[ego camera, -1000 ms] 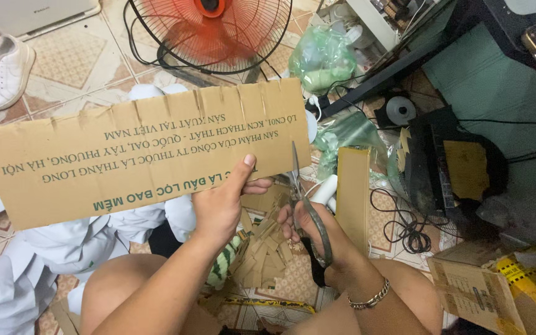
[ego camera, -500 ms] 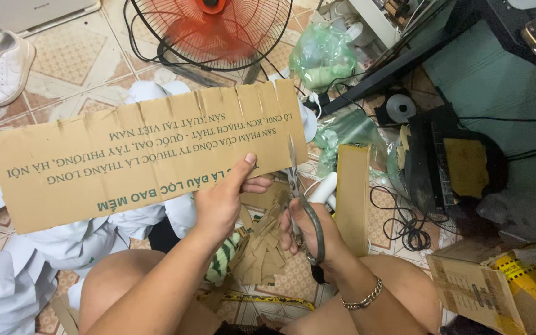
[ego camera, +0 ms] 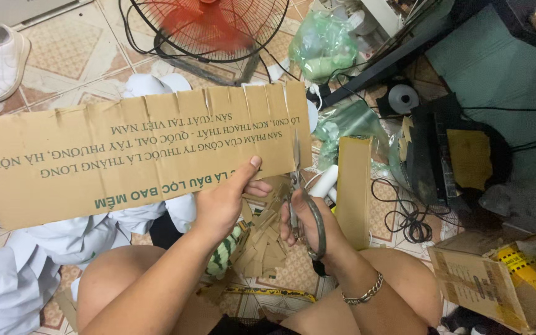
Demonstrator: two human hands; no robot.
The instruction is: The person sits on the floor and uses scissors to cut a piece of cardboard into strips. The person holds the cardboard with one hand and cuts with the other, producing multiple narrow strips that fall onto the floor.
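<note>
Cardboard sheet [ego camera: 125, 155]: held above the floor; light, stiff, creasable.
Left hand [ego camera: 221, 201]: fingers pinch its lower edge, best near the cut.
Right hand [ego camera: 308, 226]: fingers grip scissors [ego camera: 299, 192], blades at right edge.

Two hands are in view, the left hand [ego camera: 221, 201] and the right hand [ego camera: 308, 220], with one pair of scissors [ego camera: 299, 198] and one large printed cardboard sheet [ego camera: 138, 152]. One narrow cardboard strip [ego camera: 353, 186] stands beside them, and one heap of cardboard scraps [ego camera: 265, 242] lies below (too many pieces to count). There is one red fan [ego camera: 209, 28], one white shoe [ego camera: 4, 62], one open cardboard box [ego camera: 488, 282], one roll of tape [ego camera: 402, 98] and one bracelet [ego camera: 362, 294].
</note>
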